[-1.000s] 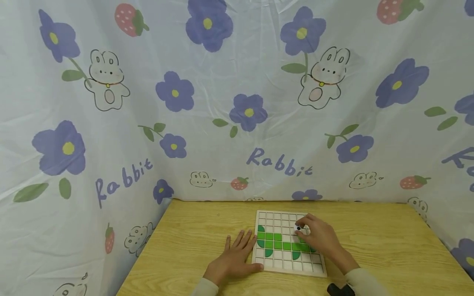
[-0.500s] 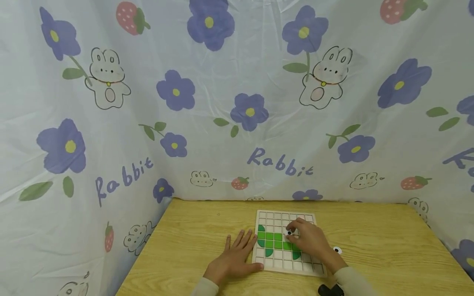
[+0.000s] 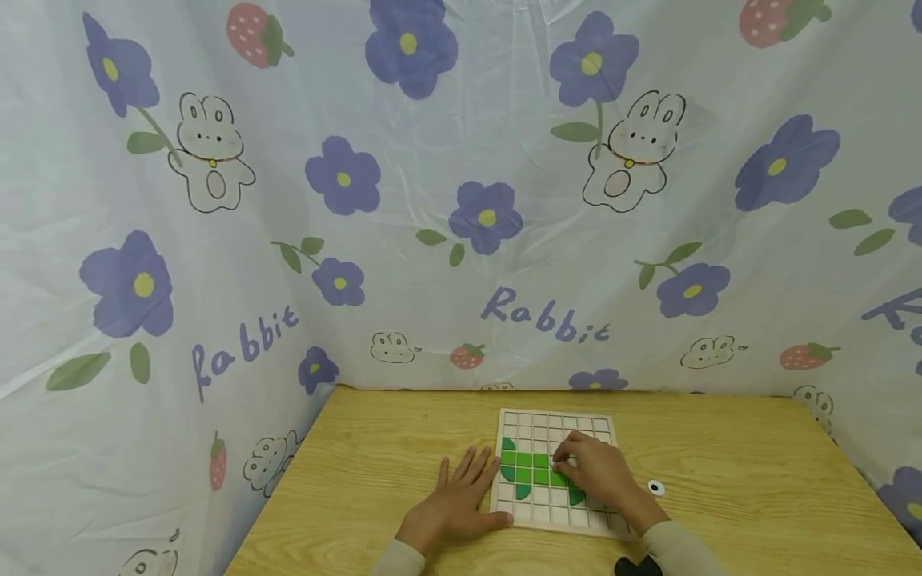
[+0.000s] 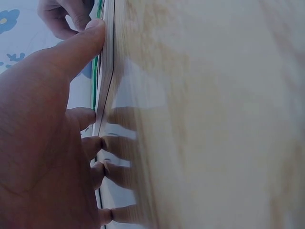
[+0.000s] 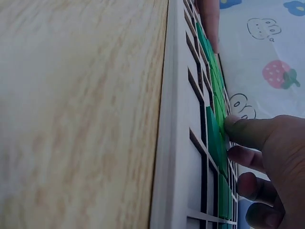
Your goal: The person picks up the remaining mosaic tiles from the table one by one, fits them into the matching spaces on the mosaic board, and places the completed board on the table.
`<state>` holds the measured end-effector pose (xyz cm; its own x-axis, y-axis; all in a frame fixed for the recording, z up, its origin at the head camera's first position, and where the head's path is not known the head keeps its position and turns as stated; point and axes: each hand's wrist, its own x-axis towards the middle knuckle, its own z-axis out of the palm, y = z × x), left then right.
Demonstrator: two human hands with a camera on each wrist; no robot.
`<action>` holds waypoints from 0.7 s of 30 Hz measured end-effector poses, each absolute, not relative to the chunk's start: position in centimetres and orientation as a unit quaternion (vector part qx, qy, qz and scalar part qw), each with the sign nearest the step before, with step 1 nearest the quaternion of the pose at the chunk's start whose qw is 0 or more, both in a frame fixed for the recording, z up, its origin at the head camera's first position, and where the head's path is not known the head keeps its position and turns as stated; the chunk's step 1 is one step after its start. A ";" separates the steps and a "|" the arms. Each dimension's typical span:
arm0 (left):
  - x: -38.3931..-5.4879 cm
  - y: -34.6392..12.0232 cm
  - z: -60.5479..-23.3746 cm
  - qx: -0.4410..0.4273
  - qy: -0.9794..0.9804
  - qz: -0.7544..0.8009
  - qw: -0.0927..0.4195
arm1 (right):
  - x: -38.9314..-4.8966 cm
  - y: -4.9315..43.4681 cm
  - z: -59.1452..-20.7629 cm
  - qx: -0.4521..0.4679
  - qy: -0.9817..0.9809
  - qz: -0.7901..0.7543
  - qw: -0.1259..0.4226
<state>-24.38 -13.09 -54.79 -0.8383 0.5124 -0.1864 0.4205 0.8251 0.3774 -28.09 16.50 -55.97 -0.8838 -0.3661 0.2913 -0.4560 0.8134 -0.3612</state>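
Note:
A pale wooden grid board [image 3: 540, 513] lies on the table, with bright green square tiles [image 3: 541, 461] and dark green rounded tiles [image 3: 523, 491] set in its cells. Over the board's right half, my right hand [image 3: 603, 474] pinches a small white eye tile [image 3: 555, 463] between thumb and fingertips, right at the cell beside the upper green row. Most of that tile is hidden by the fingers. My left hand [image 3: 461, 502] rests flat at the board's left side, fingers spread, its thumb [image 4: 88, 45] at the board's near left corner.
Another white eye tile with a black dot [image 3: 655, 487] lies on the table right of the board. A black object [image 3: 637, 567] shows by the right sleeve [image 3: 680, 550]. Behind the wooden table [image 3: 374, 448] hangs a flower-and-rabbit curtain [image 3: 403, 304].
My right hand has moved left across the board with the eye tile and lowered it to a cell. The other eye tile on the table has come into view. My left hand stays put.

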 end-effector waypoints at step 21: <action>-24.1 -12.9 -54.6 0.246 0.945 0.166 0.139 | -27.2 17.1 -55.8 0.239 -0.942 0.221 0.077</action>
